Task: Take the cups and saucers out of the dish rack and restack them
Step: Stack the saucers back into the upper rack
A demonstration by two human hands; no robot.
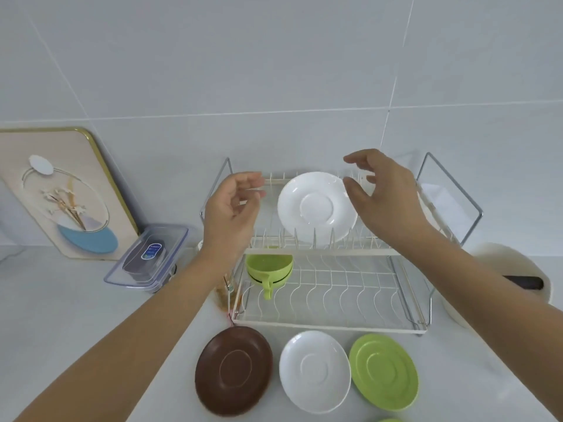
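A white saucer [316, 207] stands upright in the top tier of the white wire dish rack [332, 322]. My left hand [233, 205] hovers open just left of it, and my right hand [380, 193] hovers open at its right edge; neither holds anything. Green cups [269, 269] lie nested on the lower tier at the left, handle pointing forward. On the counter in front of the rack lie three saucers side by side: brown [234, 370], white [314, 371] and green [384, 371].
A clear lidded plastic box [147, 258] sits left of the rack, with a framed picture [65, 193] leaning on the tiled wall behind it. A white round container [505, 263] with a dark handle stands at the right. Another green rim [388, 419] shows at the bottom edge.
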